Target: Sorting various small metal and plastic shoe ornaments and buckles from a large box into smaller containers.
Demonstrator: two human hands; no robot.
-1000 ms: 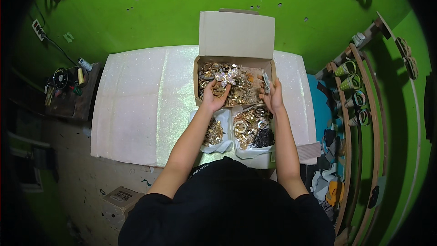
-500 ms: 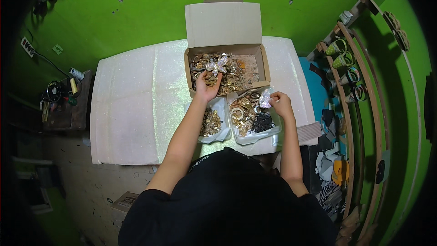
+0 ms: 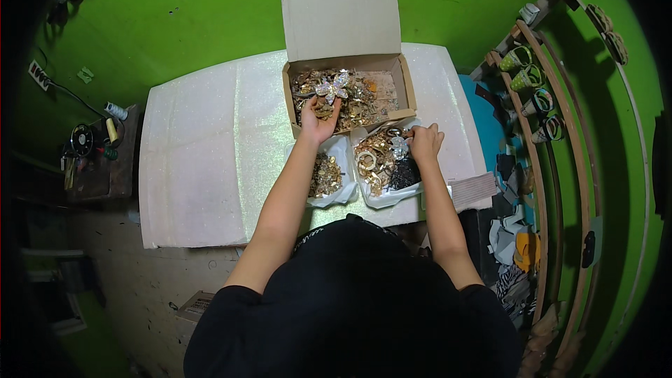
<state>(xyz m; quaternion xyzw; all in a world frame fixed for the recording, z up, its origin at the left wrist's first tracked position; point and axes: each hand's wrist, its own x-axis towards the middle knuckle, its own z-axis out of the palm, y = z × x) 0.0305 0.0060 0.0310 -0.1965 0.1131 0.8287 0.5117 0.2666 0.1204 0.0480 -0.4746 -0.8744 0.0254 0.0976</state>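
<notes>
A shiny silver flower-shaped ornament (image 3: 332,87) rests in the fingers of my left hand (image 3: 319,124), over the left part of an open cardboard box (image 3: 407,84). Gold and brown metallic trinkets (image 3: 364,108) fill much of that box. My right hand (image 3: 425,143) is closed at the far right side of a plastic-lined tray (image 3: 381,200). Its fingertips pinch a second silver ornament (image 3: 400,146), partly hidden by the fingers. Around it in the tray lie gold pieces, a pale ring (image 3: 366,161) and a black beaded clump (image 3: 404,175).
Another lined tray (image 3: 343,192) holding gold bits stands beside the first, partly behind my left forearm. All sit on a table with a pale glittery cover (image 3: 192,161). A wooden rack with sandals (image 3: 526,78) stands right, near fabric scraps (image 3: 507,238). A dark side table (image 3: 105,175) is left.
My right hand has shifted slightly up and left, and the silver ornament at its fingertips sits lower in the tray's contents. The flower in my left hand has tilted a little.
</notes>
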